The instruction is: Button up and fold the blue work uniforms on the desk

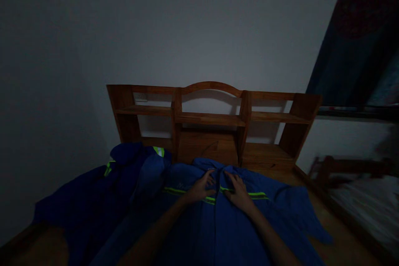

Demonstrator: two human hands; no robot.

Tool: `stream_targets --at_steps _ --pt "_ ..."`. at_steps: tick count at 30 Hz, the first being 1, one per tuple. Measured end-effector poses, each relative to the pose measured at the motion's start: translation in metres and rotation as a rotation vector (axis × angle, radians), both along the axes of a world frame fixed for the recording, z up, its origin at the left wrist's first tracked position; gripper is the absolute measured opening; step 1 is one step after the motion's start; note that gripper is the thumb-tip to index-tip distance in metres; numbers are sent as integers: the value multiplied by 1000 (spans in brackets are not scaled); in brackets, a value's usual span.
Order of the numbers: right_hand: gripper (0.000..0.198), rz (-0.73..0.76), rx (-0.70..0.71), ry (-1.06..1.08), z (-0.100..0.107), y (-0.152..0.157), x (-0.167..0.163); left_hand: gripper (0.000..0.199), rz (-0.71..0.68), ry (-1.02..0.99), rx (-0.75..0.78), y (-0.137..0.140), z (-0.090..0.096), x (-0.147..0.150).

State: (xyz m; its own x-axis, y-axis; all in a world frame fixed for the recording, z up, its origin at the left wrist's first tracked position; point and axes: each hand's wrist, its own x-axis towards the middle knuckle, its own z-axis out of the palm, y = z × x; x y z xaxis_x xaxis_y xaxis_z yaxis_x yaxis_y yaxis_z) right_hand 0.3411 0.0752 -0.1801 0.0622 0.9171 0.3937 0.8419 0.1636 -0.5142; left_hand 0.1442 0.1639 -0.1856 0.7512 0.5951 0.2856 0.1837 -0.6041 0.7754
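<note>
A blue work jacket (199, 224) with yellow-green stripes lies spread out, its front facing up and its collar toward the shelf. Near the collar, on the left side of the front opening, is my left hand (202, 187), fingers apart and slightly bent. My right hand (238, 189) rests on the opposite side of the opening, its fingers spread too. Neither hand appears to grip the cloth, though the dim light blurs the fingertips. One sleeve (299, 203) stretches out to the right.
A darker blue garment (102, 195) with reflective strips lies heaped at the left. Behind stands a wooden shelf unit (208, 119) against a pale wall (199, 29). A dark curtain (355, 41) hangs at the right, above a low wooden frame with whitish bedding (374, 203).
</note>
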Motion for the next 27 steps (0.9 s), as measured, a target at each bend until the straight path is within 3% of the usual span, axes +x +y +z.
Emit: stream_targets --at_steps 3,6,12,18,21,27 --pt "56 188 74 109 6 -1 1 61 -92 -64 -25 6 -6 -10" --pt "59 274 58 141 10 0 -5 49 -129 -70 -70 9 -5 -13" --pt "63 290 -105 85 14 -5 -5 34 -118 -23 -44 7 2 -13" --pt "32 294 -108 66 21 -14 -4 22 -224 -30 47 -3 15 -16" --pt "26 279 -102 17 18 -13 -7 24 -174 -19 84 -9 12 -13" --pt "25 273 -124 -9 16 -11 -6 8 93 84 113 -8 9 -1"
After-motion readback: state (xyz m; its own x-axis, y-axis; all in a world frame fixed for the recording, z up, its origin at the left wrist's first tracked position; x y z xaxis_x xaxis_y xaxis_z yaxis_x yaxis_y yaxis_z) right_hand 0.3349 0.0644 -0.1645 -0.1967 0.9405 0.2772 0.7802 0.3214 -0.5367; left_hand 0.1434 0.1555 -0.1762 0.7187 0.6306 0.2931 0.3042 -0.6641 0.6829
